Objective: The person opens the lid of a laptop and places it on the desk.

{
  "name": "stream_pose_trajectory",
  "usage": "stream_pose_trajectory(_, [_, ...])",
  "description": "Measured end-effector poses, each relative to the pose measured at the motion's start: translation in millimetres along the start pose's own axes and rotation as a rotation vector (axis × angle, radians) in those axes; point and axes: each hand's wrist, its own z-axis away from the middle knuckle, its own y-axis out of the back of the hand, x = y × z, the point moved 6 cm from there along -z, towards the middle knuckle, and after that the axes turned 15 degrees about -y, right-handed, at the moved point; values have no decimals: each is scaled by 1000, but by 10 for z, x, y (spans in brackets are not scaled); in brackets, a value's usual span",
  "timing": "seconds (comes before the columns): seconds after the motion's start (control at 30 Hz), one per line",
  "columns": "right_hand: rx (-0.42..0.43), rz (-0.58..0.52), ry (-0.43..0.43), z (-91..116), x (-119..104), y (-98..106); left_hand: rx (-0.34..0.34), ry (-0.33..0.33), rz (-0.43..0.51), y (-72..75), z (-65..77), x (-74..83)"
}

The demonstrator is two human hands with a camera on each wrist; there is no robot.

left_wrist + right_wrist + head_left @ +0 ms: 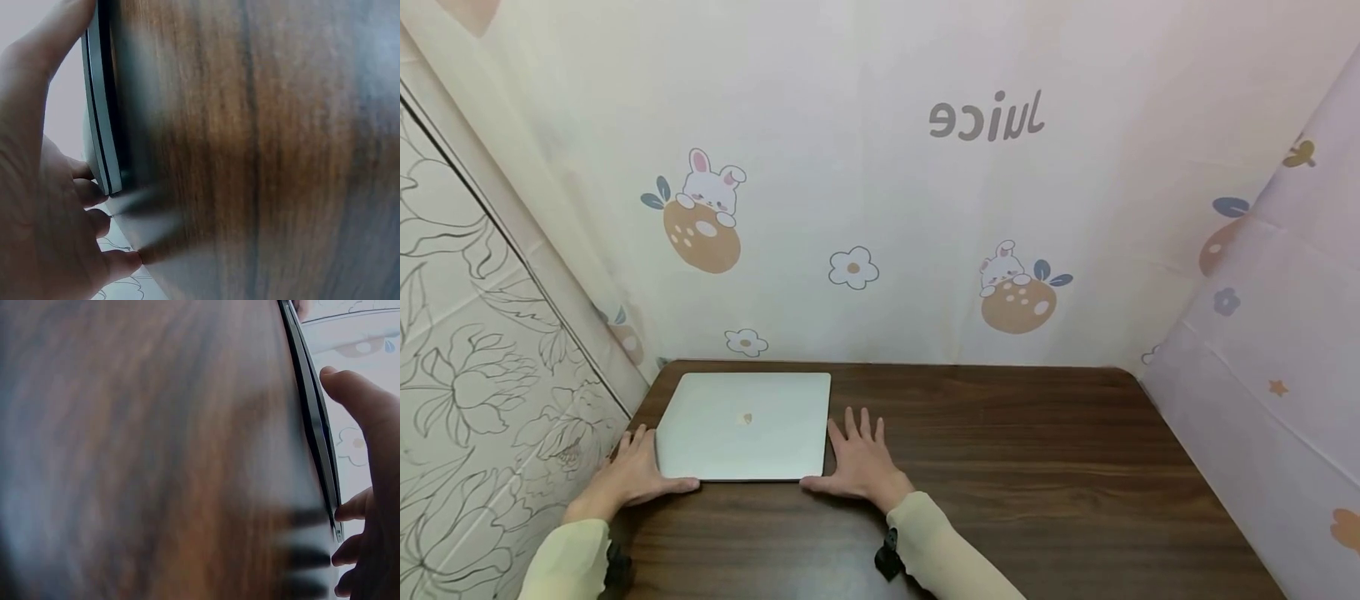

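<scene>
A closed silver laptop (pixel 741 450) with a small logo on its lid lies flat at the back left of the wooden table (pixel 1000 467). My left hand (pixel 631 477) is at its front left corner, the thumb along the front edge and the fingers beside the left side. At the opposite front corner, my right hand (pixel 861 467) spreads its fingers by the right side, with the thumb at the front edge. Both wrist views show the laptop's thin side, a dark gap running along it, close over the table, with fingertips right at its corners.
Behind the table hangs a pale curtain (pixel 865 183) printed with rabbits, fruit and flowers. A floral-patterned panel (pixel 482 400) borders the left, close to my left hand, and another printed cloth (pixel 1270 433) borders the right. Dark wood stretches to the right of the laptop.
</scene>
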Motion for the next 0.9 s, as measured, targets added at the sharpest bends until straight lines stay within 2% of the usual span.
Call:
stream_pose_trajectory(0.17, [12,35,-6,-3,-29,-22,7,-29,23,-19,-16,-9])
stream_pose_trajectory(0.43, [22,91,-10,-32,-50,-49,67,-68,90,-94,-15,-4])
stream_pose_trajectory(0.9, [2,125,4,-24,-119,-27,64,-88,104,-111,-2,23])
